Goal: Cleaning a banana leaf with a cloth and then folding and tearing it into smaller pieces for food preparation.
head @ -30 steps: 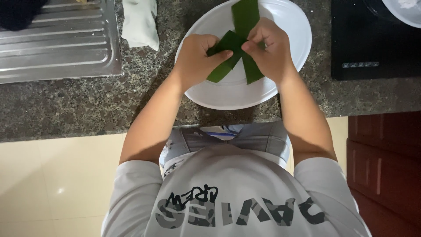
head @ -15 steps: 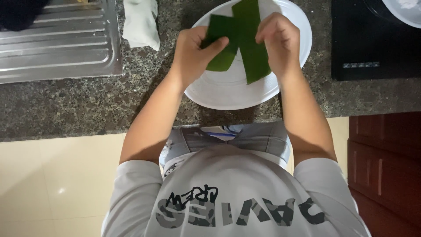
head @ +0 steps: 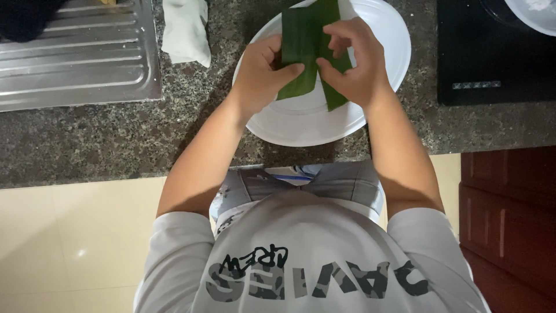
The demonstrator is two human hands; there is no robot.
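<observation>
The long green leaf strips (head: 306, 49) are sitting between the two hands, just above the round white plate (head: 301, 124). The strips are crossing each other, and the plate is lying under them on the speckled grey stone counter (head: 116, 139).

The left hand (head: 260, 75) is curling its fingers around the left side of the leaf strips, with the thumb pressing on top. The right hand (head: 353, 64) is pinching the right side of the strips with its thumb and fingers. Both hands are half closed and gripping the leaf, not flat and not in a tight fist.

The leaf strips are looking dark green, smooth and flat, with thin lines running along them. One end is poking out past the top of the plate, and two ends are pointing down below the hands.

A ridged silver metal sink board (head: 75, 55) is lying to the left, and a folded white cloth (head: 185, 32) is resting beside it. A flat black cooktop (head: 492, 52) is sitting to the right.
</observation>
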